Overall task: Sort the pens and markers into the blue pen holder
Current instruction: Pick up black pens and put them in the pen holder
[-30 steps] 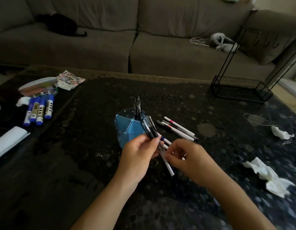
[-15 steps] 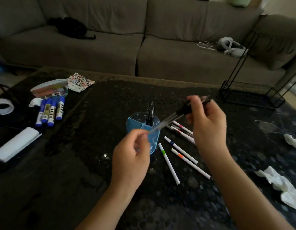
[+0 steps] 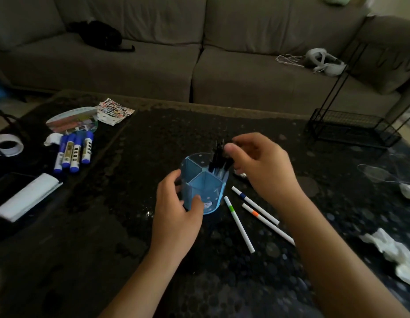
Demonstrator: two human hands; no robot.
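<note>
Blue pen holder (image 3: 202, 191) — left hand (image 3: 176, 212) cupping it | right hand (image 3: 259, 166) pinching black pens (image 3: 219, 158) above

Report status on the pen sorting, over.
Left hand steadies blue pen holder. Right hand at black pens standing in holder. Three white markers on table. Nothing blocking.

A round blue pen holder (image 3: 202, 191), divided into compartments, stands upright on the dark table; several black pens (image 3: 217, 157) are stood upright in its far right compartment; three white markers lie flat on the table just right of it, one banded green (image 3: 238, 223), one banded orange (image 3: 267, 223), one banded dark blue (image 3: 254, 204); all three are angled roughly alike, the green one nearest the holder.
</note>
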